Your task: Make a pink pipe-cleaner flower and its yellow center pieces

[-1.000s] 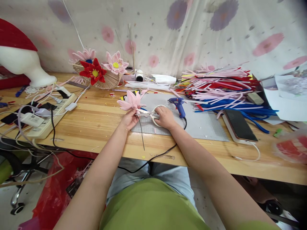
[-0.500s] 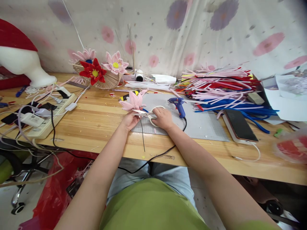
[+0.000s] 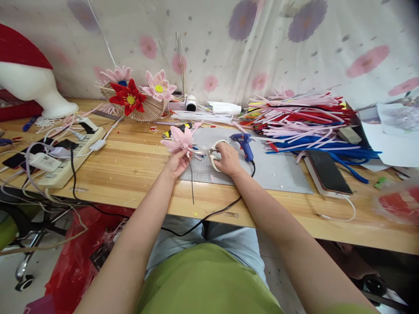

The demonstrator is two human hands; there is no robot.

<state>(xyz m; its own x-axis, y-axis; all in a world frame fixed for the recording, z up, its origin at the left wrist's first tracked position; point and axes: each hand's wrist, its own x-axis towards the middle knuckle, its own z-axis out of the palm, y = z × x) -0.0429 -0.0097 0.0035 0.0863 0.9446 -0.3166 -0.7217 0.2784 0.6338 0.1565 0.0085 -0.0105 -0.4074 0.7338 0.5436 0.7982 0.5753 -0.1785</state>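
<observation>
Pink flower [image 3: 180, 139]: made of fuzzy craft wire, held up over the left edge of the grey mat [image 3: 278, 170], near the middle of the wooden table [image 3: 131, 168]
Stem [image 3: 191, 181]: thin dark wire, hangs down from the flower toward the table's near edge
Left hand [image 3: 176, 162]: grip clamped on the flower just under its petals
Right hand [image 3: 227, 159]: fingers closed through the white handles of the scissors [image 3: 209, 153], resting on the mat
Scissors: blades point left, tips close to the flower's base; cannot tell whether they touch it
Glue gun [image 3: 244, 144]: blue, on the mat just behind the right hand
Craft wires [image 3: 304, 122]: pink, red and blue heap toward the far right corner
Phone [image 3: 327, 171]: dark, beside the mat's right edge
</observation>
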